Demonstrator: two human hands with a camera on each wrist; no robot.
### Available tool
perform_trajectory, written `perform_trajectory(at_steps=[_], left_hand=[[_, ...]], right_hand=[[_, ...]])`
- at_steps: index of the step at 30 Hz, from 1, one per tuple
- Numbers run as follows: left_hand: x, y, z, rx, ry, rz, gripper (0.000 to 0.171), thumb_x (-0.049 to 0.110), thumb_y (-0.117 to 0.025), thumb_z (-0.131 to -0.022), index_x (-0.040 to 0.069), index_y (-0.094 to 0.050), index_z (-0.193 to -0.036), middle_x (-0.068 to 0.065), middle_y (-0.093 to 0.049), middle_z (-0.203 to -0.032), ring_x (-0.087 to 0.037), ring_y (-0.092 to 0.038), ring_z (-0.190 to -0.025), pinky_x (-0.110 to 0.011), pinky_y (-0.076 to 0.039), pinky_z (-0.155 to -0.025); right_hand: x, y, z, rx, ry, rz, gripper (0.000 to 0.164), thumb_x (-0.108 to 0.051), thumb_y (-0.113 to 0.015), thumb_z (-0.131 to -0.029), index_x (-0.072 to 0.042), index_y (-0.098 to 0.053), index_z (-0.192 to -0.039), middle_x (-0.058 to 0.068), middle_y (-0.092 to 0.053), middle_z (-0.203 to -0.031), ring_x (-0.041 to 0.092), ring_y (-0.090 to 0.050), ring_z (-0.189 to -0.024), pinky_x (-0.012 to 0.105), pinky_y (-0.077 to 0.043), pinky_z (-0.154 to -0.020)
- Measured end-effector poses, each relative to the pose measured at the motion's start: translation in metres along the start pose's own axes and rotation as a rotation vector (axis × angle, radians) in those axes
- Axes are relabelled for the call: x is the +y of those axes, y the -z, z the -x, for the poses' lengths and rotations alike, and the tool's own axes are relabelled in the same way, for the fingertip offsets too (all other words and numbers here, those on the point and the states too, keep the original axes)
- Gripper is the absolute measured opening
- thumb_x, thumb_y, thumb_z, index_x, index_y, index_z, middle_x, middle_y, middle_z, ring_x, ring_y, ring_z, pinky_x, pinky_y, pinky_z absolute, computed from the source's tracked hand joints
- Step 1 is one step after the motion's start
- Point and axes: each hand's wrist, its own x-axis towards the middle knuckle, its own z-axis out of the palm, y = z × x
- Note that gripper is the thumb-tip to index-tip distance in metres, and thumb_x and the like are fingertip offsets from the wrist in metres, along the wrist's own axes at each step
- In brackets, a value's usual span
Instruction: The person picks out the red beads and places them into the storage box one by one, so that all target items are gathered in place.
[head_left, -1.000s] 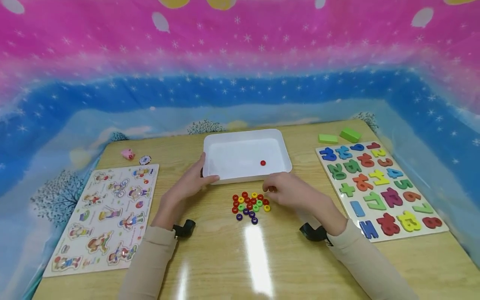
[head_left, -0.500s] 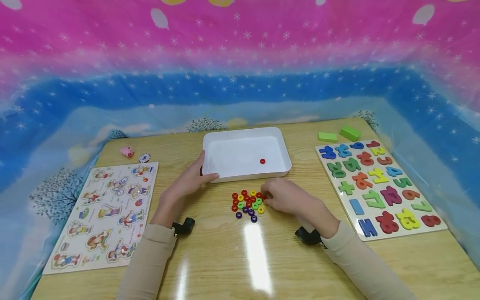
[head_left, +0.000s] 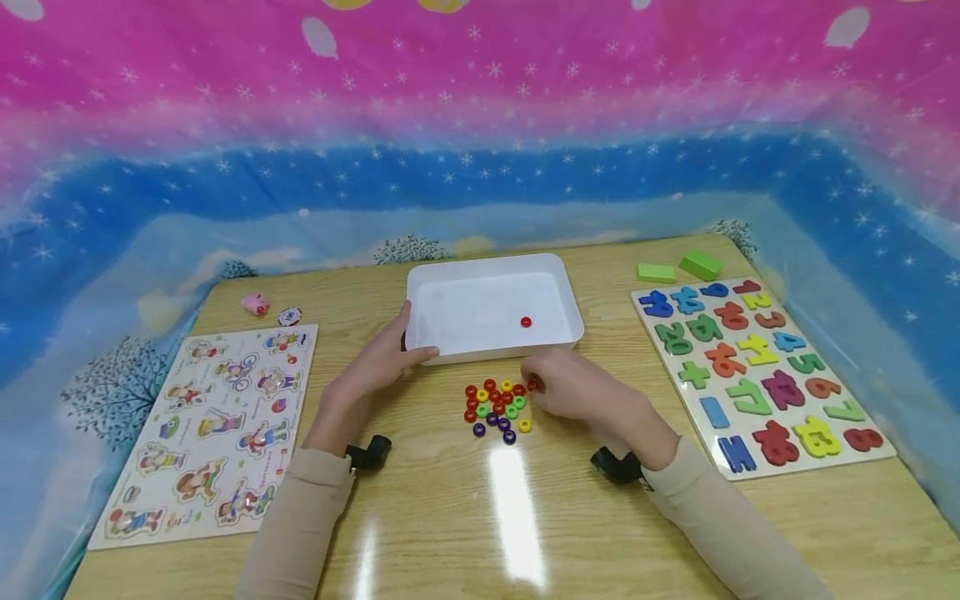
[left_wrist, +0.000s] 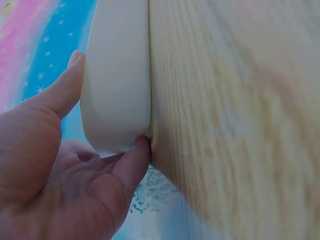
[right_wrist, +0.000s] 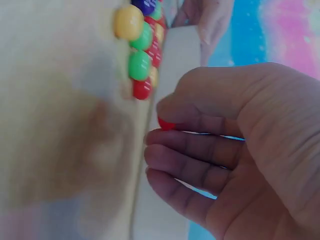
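Observation:
A white plastic tray (head_left: 465,358) stands at the middle back of the table, with one red ring bead (head_left: 526,322) inside. My left hand (head_left: 375,354) holds its left front corner. In the left wrist view, the thumb (left_wrist: 75,75) lies against the rim and the fingers (left_wrist: 132,162) reach under the edge. Between thumb and index finger, my right hand (head_left: 573,385) pinches another red bead (right_wrist: 165,124), just in front of the tray and right of the bead group. That group of several red, yellow (head_left: 525,426), green (head_left: 511,412) and purple beads (head_left: 510,437) lies on the tabletop.
A picture puzzle board (head_left: 217,433) lies at left, behind it a pink pig figure (head_left: 255,305) and a round chip (head_left: 290,317). At right lies a number puzzle board (head_left: 723,408), with two green blocks (head_left: 701,266) behind. A patterned cloth (head_left: 480,183) surrounds the table.
My right hand has moved down to the right edge of the bead group, taken a red bead and drawn it slightly away. The left hand has stayed at the tray's corner.

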Motion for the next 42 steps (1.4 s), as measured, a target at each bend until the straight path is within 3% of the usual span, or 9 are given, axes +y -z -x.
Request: perform_trajectory(at_steps=[9,13,16,20,29,42], left_hand=[[-0.001,-0.001,-0.001,-0.008,0.017,0.003,0.096,0.049,-0.057,-0.087,0.025,0.012,-0.148,0.0,0.002,-0.157,-0.02,-0.006,-0.145,-0.046,-0.017,-0.115],[-0.001,0.0,-0.001,-0.008,0.022,-0.006,0.096,0.051,-0.057,-0.087,0.025,0.013,-0.148,0.0,0.002,-0.157,-0.02,-0.006,-0.145,-0.045,-0.017,-0.115],[0.0,0.002,-0.001,-0.009,0.016,-0.019,0.097,0.051,-0.057,-0.086,0.022,0.012,-0.148,-0.001,0.002,-0.157,-0.021,-0.006,-0.145,-0.045,-0.017,-0.115],[0.0,0.001,0.0,-0.006,0.017,-0.021,0.097,0.05,-0.057,-0.087,0.02,0.011,-0.149,-0.002,0.001,-0.157,-0.021,-0.007,-0.145,-0.045,-0.017,-0.115],[0.001,-0.001,0.001,0.0,0.02,-0.013,0.095,0.048,-0.057,-0.088,0.023,0.012,-0.148,-0.001,0.001,-0.157,-0.021,-0.006,-0.145,-0.046,-0.017,-0.115],[-0.001,-0.001,0.001,0.008,0.027,0.016,0.095,0.047,-0.058,-0.087,0.024,0.011,-0.149,-0.002,0.0,-0.157,-0.021,-0.006,-0.145,-0.045,-0.017,-0.115]], right_hand=[[0.012,0.029,-0.012,0.136,0.004,-0.025,0.01,-0.011,-0.061,-0.084,-0.011,-0.064,-0.094,-0.003,-0.058,-0.078,0.014,-0.048,-0.068,0.026,-0.041,-0.06],[0.023,0.04,-0.024,0.179,-0.052,-0.003,0.014,-0.011,-0.061,-0.083,-0.009,-0.064,-0.097,0.001,-0.06,-0.082,0.017,-0.05,-0.07,0.028,-0.042,-0.062],[0.034,0.043,-0.034,0.159,-0.117,-0.009,0.016,-0.011,-0.059,-0.083,-0.008,-0.063,-0.098,0.005,-0.062,-0.086,0.019,-0.051,-0.073,0.03,-0.043,-0.065],[0.045,0.041,-0.047,0.103,-0.15,-0.028,0.014,-0.01,-0.056,-0.084,-0.009,-0.063,-0.096,0.006,-0.062,-0.087,0.02,-0.05,-0.073,0.03,-0.042,-0.065],[0.05,0.024,-0.071,0.023,-0.1,-0.066,0.013,-0.002,-0.051,-0.08,-0.009,-0.062,-0.082,0.005,-0.058,-0.078,0.018,-0.042,-0.066,0.028,-0.034,-0.059],[0.048,0.016,-0.088,0.127,-0.117,-0.068,0.024,-0.005,-0.052,-0.081,-0.009,-0.068,-0.099,0.007,-0.065,-0.093,0.02,-0.052,-0.078,0.032,-0.042,-0.071]])
